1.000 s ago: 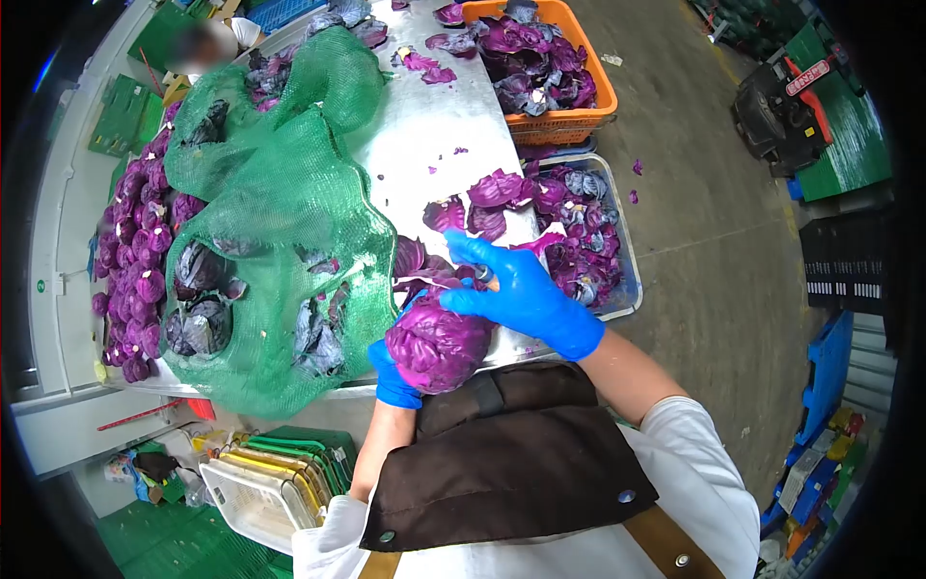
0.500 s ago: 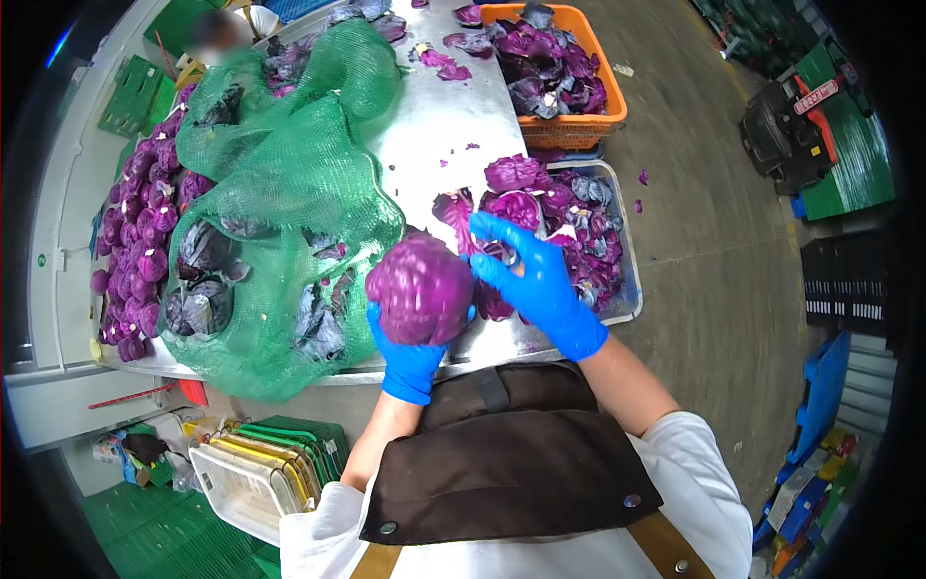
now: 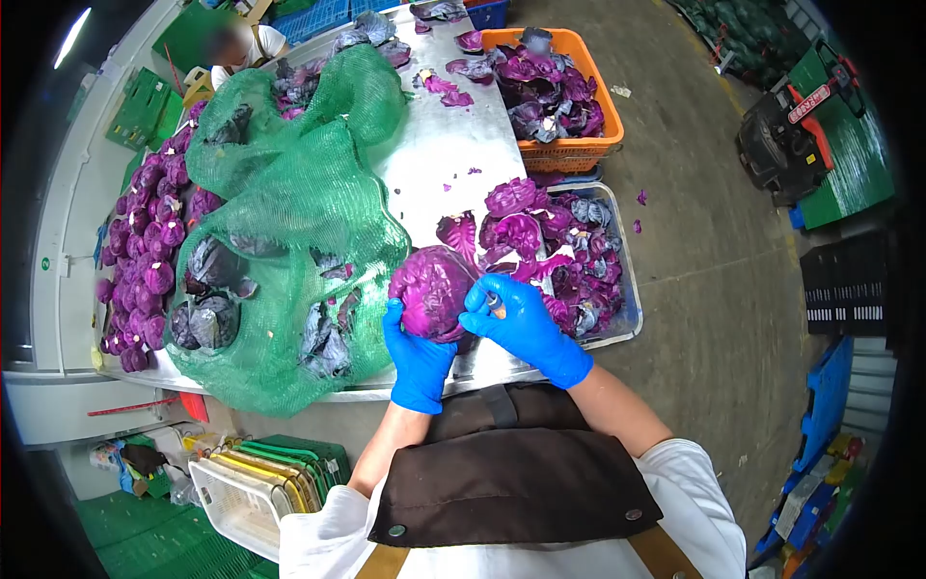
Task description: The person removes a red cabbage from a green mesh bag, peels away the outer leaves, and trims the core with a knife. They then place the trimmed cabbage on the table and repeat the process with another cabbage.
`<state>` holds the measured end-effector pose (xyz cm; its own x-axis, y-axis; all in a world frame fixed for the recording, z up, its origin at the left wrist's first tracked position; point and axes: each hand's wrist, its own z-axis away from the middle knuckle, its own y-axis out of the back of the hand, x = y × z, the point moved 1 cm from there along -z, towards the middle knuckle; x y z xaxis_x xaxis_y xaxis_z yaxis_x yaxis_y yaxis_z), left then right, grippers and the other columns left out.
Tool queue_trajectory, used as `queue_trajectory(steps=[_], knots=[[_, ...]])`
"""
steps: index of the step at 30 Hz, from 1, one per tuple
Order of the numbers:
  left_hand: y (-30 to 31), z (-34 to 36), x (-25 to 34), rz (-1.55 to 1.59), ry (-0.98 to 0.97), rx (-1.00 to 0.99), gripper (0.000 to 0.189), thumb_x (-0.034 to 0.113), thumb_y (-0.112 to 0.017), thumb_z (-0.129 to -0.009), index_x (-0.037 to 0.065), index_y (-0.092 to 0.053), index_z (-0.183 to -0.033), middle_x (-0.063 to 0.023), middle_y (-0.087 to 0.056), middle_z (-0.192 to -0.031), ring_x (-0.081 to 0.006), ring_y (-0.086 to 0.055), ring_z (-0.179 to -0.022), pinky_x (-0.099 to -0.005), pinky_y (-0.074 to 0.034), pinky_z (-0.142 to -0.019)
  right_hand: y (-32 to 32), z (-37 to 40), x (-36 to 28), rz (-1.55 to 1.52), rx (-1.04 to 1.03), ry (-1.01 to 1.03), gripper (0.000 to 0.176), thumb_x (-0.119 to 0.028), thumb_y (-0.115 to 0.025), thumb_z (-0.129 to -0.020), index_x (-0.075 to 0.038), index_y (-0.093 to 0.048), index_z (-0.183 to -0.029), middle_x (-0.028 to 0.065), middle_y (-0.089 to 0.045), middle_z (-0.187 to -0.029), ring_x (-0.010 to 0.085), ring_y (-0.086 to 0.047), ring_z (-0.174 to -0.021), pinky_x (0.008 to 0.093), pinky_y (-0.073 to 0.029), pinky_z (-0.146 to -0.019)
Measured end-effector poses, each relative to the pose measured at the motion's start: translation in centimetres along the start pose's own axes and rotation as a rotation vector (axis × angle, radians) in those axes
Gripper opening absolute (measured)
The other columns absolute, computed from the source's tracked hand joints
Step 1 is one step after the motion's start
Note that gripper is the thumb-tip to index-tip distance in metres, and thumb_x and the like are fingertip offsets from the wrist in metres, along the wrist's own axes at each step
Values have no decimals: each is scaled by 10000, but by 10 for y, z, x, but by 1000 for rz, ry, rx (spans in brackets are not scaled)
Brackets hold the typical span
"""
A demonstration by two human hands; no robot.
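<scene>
A trimmed red cabbage (image 3: 431, 292) rests in my left hand (image 3: 421, 359), which cups it from below and the left, above the near edge of the metal table. Close against the cabbage's right side is my right hand (image 3: 522, 323), its fingers bent and pinched. A small pale-brown piece of something (image 3: 496, 305) shows between those fingers; its kind is not clear. Loose red cabbage leaves (image 3: 518, 234) lie just beyond, in and over a grey-blue crate (image 3: 632, 289). A green mesh sack (image 3: 289, 212) with untrimmed cabbages spreads over the table to the left.
Several trimmed cabbages (image 3: 145, 246) are piled along the table's left side. An orange crate (image 3: 569, 150) of leaves stands at the right edge. Another person (image 3: 253, 43) is at the far left. Stacked baskets (image 3: 251, 492) stand below left, and a pallet truck (image 3: 786, 140) at far right.
My right hand has come down and left to the cabbage, its spread fingers now drawn into a pinch. The cabbage has turned and shifted slightly right in my left hand.
</scene>
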<state>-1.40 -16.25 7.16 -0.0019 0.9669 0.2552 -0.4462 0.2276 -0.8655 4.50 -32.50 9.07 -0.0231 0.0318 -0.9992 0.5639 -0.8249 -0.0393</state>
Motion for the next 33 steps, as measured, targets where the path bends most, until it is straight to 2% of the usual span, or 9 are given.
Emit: queue_trajectory(steps=[4, 7, 10, 15, 21, 24, 27, 30, 33], knots=[[4, -2, 1, -32, -17, 20, 684, 411, -612, -869, 88, -428, -1444, -165, -481, -1453, -359, -492, -1314, -534, -417, -1088, -14, 4, 0, -20, 160, 128, 280, -121, -766, -837, -63, -609, -1062, 52, -618, -1016, 146, -643, -813, 308, -537, -733], [11, 0, 5, -17, -35, 9, 668, 374, -613, -875, 67, -426, -1438, -178, -480, -1450, -362, -497, -1308, -534, -424, -1083, -9, 2, -45, 441, 117, 103, 261, -149, -767, -822, -84, -614, -1023, 56, -613, -1025, 200, -662, -821, 327, -549, -704], [19, 1, 8, -59, -72, 38, 652, 351, -607, -887, 51, -420, -1436, -190, -488, -1437, -366, -503, -1298, -535, -429, -1081, -5, -6, -7, 393, 38, 331, 332, -185, -775, -803, -122, -627, -1094, 60, -607, -1047, 247, -664, -815, 345, -556, -696], [26, 6, 9, 76, 5, 75, 548, 214, -619, -886, 14, -470, -1374, -195, -563, -1346, -337, -580, -1213, -512, -465, -1059, -6, -4, -20, 368, -21, 82, 449, -213, -778, -816, -132, -617, -1227, 81, -653, -1041, 212, -666, -772, 354, -558, -692], [29, 10, 8, 3, -85, 122, 541, 187, -619, -879, 4, -473, -1368, -200, -571, -1332, -339, -585, -1205, -508, -462, -1068, 1, -12, -7, 449, -160, 158, 353, -182, -764, -821, -108, -641, -1143, 79, -675, -957, 217, -671, -766, 357, -558, -688], [34, 7, 8, -34, -97, 195, 629, 301, -641, -861, 72, -448, -1413, -189, -502, -1416, -383, -518, -1276, -568, -424, -1077, 6, -11, -2, 416, -215, 185, 257, -199, -738, -851, -80, -638, -1056, 88, -684, -924, 225, -680, -779, 351, -552, -699], [20, 23, 24, -46, -128, 155, 673, 361, -656, -827, 108, -455, -1418, -173, -478, -1446, -387, -488, -1307, -596, -406, -1078, 17, -4, 17, 195, 218, 73, 223, -227, -706, -897, -72, -616, -1030, 95, -684, -905, 227, -686, -798, 350, -545, -705], [33, 25, 52, -1, -264, 196, 737, 436, -671, -781, 148, -456, -1425, -164, -464, -1460, -391, -463, -1328, -619, -393, -1076, 33, 6, 42, 241, 387, -144, 202, -233, -682, -928, -74, -609, -1030, 77, -682, -892, 199, -677, -803, 334, -536, -716], [28, 37, 74, -51, -370, 177, 754, 503, -632, -787, 185, -444, -1444, -143, -448, -1481, -393, -443, -1345, -618, -389, -1083, 2, 29, 106, -6, 23, -54, 232, -273, -630, -964, -75, -582, -1075, 60, -677, -877, 159, -654, -795, 323, -536, -716]])
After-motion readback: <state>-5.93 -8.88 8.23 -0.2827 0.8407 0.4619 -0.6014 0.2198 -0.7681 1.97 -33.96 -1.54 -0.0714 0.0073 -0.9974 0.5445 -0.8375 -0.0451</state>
